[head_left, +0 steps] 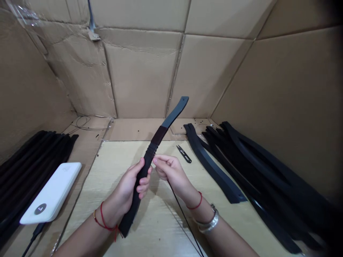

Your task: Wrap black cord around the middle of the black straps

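My left hand [134,180] is closed around a long, slightly curved dark strip [144,167], which slants up and away to the right. The strip's far end is bare grey-blue with a small hole. Below that sits a dark brown band [160,136], then several turns of black cord [152,147]. Against the strip's right side, just under those turns, my right hand [170,171] pinches the thin black cord. From that hand the cord's long length runs down past my right wrist to the bottom edge. What lies between the right fingertips is partly hidden.
Black thread snips [184,154] lie right of the hands. Similar curved dark strips [211,160] are piled along the right. On the left are more dark strips [34,150] and a white power bank [50,192] with a cable. Cardboard walls [144,71] enclose the tabletop.
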The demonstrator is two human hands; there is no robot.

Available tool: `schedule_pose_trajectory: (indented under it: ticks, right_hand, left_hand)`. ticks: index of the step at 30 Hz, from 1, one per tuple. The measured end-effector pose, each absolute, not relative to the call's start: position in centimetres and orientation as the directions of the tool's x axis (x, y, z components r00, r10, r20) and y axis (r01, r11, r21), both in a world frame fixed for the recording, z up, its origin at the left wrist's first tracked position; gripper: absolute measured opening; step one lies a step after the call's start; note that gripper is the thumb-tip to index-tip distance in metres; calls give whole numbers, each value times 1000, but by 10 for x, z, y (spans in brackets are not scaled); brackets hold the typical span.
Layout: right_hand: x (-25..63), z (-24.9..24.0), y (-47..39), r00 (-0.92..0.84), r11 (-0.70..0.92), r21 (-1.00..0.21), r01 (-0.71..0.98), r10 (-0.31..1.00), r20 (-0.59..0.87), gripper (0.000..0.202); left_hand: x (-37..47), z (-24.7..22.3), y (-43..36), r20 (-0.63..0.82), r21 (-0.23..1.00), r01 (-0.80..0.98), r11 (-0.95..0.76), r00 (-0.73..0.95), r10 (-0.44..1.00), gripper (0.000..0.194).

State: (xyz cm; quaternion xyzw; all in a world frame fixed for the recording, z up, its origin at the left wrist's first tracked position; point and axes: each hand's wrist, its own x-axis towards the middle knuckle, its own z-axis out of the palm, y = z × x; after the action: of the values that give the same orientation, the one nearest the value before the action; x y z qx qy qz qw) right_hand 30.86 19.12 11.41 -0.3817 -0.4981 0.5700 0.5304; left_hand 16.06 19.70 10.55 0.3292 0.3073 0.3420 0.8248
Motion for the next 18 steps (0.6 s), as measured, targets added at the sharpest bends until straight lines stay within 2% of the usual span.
schedule_pose_trajectory:
  ticks: [4, 7, 10, 14, 16, 18]
  right_hand:
    - [310, 117, 190, -101, 81, -982, -172, 990, 99, 26]
    - [309, 117, 190, -65, 119, -986, -118, 990, 127, 31]
    - [308, 115, 190, -8, 195, -979, -58, 981, 196, 35]
    - [307, 116, 186, 5, 282, -959, -10, 959, 282, 37]
    - [307, 118, 183, -7, 296, -955, -2, 955, 296, 38]
    - [307, 118, 180, -31, 250, -968, -15, 968, 251, 38]
  left_hand:
    - [161, 105, 196, -238, 803, -350, 483, 555, 797, 37]
    - [164, 103, 196, -253, 782, -350, 515, 577, 777, 37]
    - [165, 97, 198, -257, 718, -351, 601, 668, 698, 40]
    - [164, 94, 200, -181, 672, -319, 668, 804, 567, 55]
    - [163, 96, 199, -153, 662, -295, 689, 846, 510, 58]
    - [163, 99, 198, -137, 649, -295, 701, 862, 489, 55]
